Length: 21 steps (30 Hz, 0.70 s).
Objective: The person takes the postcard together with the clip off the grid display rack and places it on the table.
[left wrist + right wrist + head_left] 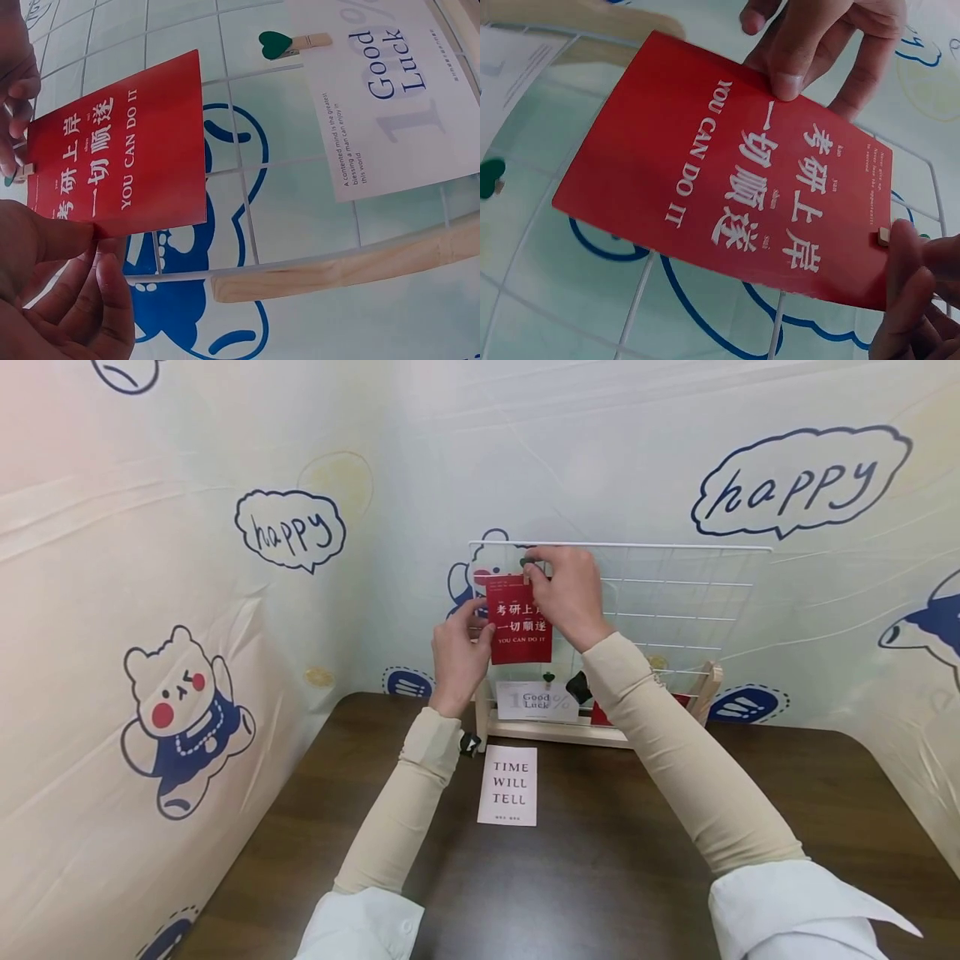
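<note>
Left hand (459, 656): thumb and fingers pinch the side edge of a red rectangular paper card with white lettering (520, 635); right hand (573, 597): thumb and fingertips pinch a small wooden clip with a green heart (527, 562) at that card's top edge; the red card stands roughly upright before the upper part of a white wire grid (660, 547); whether the clip has caught the wire, cannot tell.

Progress, judged from layout: a white "Good Luck" card (517, 702) already hangs low on the grid under its own green-heart clip (275, 45); red card appears partway through fixing, both hands on it; white "TIME WILL TELL" card (508, 810) lies unclipped on the dark wooden table (600, 860), seemingly left to do.
</note>
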Each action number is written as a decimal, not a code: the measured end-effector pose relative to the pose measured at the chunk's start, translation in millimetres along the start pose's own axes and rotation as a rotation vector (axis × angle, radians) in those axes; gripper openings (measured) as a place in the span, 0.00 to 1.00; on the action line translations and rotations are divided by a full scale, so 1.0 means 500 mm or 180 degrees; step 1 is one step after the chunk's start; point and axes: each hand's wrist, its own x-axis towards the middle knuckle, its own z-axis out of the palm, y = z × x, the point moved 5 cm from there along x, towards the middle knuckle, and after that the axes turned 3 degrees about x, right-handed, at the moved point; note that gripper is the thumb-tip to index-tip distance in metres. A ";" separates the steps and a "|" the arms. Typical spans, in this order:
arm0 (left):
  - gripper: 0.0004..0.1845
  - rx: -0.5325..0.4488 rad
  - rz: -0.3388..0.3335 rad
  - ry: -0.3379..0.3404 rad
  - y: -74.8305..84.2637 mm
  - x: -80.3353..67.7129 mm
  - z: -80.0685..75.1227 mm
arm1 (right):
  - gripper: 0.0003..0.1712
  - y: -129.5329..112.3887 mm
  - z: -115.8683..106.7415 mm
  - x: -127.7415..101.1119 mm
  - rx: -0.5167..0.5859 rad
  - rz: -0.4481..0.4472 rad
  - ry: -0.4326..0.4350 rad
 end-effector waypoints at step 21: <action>0.21 0.0023 -0.0045 -0.0064 0.007 -0.007 -0.008 | 0.15 0.004 -0.012 -0.014 0.0856 0.0249 0.0007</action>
